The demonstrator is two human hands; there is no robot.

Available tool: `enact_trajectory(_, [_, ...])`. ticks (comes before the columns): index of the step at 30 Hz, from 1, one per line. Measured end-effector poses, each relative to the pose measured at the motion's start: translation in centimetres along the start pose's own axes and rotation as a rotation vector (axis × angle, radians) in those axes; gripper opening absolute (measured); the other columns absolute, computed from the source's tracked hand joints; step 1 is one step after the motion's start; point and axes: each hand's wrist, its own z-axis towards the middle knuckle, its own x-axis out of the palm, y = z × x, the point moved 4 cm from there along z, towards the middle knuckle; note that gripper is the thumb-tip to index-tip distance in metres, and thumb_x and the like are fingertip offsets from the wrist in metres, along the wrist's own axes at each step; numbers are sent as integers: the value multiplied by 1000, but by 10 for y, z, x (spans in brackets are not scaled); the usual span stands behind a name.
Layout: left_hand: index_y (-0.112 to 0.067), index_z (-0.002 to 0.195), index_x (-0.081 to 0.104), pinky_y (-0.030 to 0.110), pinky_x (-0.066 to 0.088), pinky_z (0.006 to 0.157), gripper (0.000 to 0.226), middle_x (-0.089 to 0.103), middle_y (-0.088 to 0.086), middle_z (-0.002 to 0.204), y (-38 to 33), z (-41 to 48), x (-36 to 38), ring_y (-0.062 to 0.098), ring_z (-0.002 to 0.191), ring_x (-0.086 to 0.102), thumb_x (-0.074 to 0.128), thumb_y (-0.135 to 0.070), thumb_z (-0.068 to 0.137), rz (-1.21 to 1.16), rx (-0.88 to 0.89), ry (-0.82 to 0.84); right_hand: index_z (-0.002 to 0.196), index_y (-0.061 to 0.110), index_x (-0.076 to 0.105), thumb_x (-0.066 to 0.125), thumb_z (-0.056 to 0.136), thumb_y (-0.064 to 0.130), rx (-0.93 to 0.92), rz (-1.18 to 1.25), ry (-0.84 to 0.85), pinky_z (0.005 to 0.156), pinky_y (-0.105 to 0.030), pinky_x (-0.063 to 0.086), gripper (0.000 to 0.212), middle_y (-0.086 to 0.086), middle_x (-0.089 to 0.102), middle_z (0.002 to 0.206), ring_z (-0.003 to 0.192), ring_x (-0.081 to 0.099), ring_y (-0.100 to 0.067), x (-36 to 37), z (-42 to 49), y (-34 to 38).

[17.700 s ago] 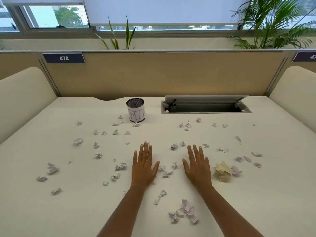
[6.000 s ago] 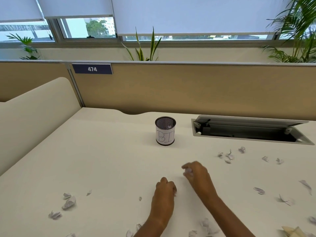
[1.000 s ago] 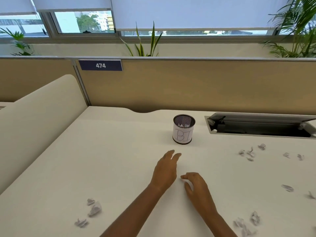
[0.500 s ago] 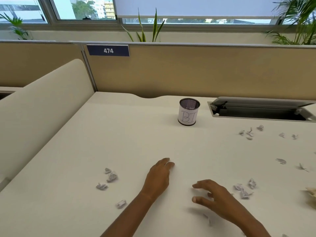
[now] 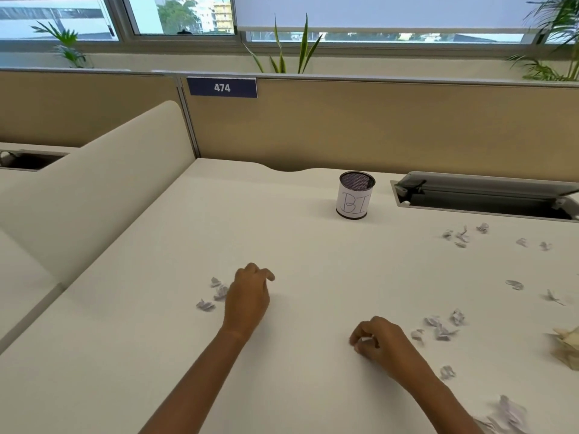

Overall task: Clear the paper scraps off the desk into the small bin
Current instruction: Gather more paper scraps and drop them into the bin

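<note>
The small mesh bin (image 5: 354, 205) with a hand-lettered paper label stands at the back of the white desk (image 5: 300, 258). My left hand (image 5: 247, 297) rests on the desk with fingers curled, touching a cluster of three paper scraps (image 5: 219, 292) on its left; its palm is hidden. My right hand (image 5: 380, 341) is nearer the front, fingertips pinched on a small white scrap (image 5: 364, 339). More scraps (image 5: 438, 327) lie just to its right, others (image 5: 462, 236) lie far right near the hatch, and some (image 5: 510, 415) sit at the bottom right.
An open cable hatch (image 5: 482, 198) is sunk into the desk to the right of the bin. A crumpled yellow paper (image 5: 567, 349) lies at the right edge. A tan partition (image 5: 376, 126) closes the back and a cream divider (image 5: 94, 189) the left side.
My view swung left and down. My left hand moved left to the three scraps and curled its fingers. My right hand closed from spread fingers onto a small scrap.
</note>
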Motion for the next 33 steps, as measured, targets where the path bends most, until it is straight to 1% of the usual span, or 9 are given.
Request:
enact_trajectory(3, [-13, 111, 66, 33, 49, 82, 29, 60, 11, 115, 16, -11, -16, 25, 108, 57, 40, -12, 98, 42, -142, 18, 88, 8, 69, 54, 85, 2, -11, 33, -63, 63, -13, 38, 17, -7, 54, 89, 70, 51, -6, 6, 8, 13])
enact_trajectory(7, [-10, 116, 60, 34, 46, 94, 33, 53, 13, 129, 34, -27, -20, 26, 118, 54, 52, -34, 95, 108, -274, 344, 82, 12, 66, 50, 86, -2, -24, 151, -77, 60, -11, 36, 21, 3, 56, 74, 61, 49, -2, 19, 18, 36])
enact_trajectory(10, [-11, 123, 52, 31, 43, 98, 41, 47, 12, 132, 41, -41, -17, 26, 120, 52, 62, -32, 89, 120, -329, 510, 87, 6, 68, 46, 86, -4, -1, 228, -60, 56, -10, 39, 24, 6, 52, 62, 54, 49, -8, 33, 24, 50])
enact_trajectory(15, [-6, 100, 59, 32, 48, 88, 16, 53, 10, 99, 34, -48, -9, 30, 105, 62, 51, 0, 88, -75, -341, 351, 89, -1, 67, 51, 85, -4, 66, 439, -10, 51, -15, 45, 17, -1, 54, 57, 48, 51, -12, 52, 35, 69])
enact_trajectory(19, [1, 101, 63, 23, 40, 68, 16, 61, 20, 90, 13, -42, -3, 24, 78, 58, 60, 0, 85, -340, -349, 261, 93, -3, 66, 54, 90, 11, 132, 698, 63, 61, -24, 55, 19, -3, 59, 69, 58, 58, -13, 61, 42, 82])
enact_trajectory(23, [-5, 104, 60, 19, 47, 58, 16, 61, 8, 88, -17, -34, 3, 14, 67, 56, 53, -2, 89, -469, -259, 202, 94, -9, 62, 43, 97, 20, 117, 976, 166, 74, -28, 57, 35, -12, 65, 85, 79, 64, -23, 63, 47, 93])
enact_trajectory(27, [-14, 122, 54, 20, 51, 76, 40, 61, 11, 117, -33, -29, 8, 22, 95, 64, 50, 3, 86, -470, -127, 259, 105, -6, 60, 44, 96, 10, 147, 1151, 126, 72, -25, 56, 25, -17, 66, 98, 93, 64, -26, 57, 55, 88])
enact_trajectory(30, [-19, 131, 48, 23, 45, 94, 43, 53, 5, 129, -25, -26, 1, 20, 118, 52, 58, -12, 89, -322, -50, 154, 107, -6, 60, 48, 91, -1, 170, 1043, 16, 61, -19, 54, 20, -11, 61, 79, 70, 60, -20, 47, 62, 76])
enact_trajectory(33, [-20, 139, 37, 32, 33, 109, 44, 39, 6, 144, 1, -22, -6, 22, 136, 33, 47, -24, 96, 43, -145, 10, 101, -5, 61, 50, 88, -5, 199, 896, -49, 66, -26, 49, 17, -8, 55, 70, 57, 54, -18, 41, 69, 65])
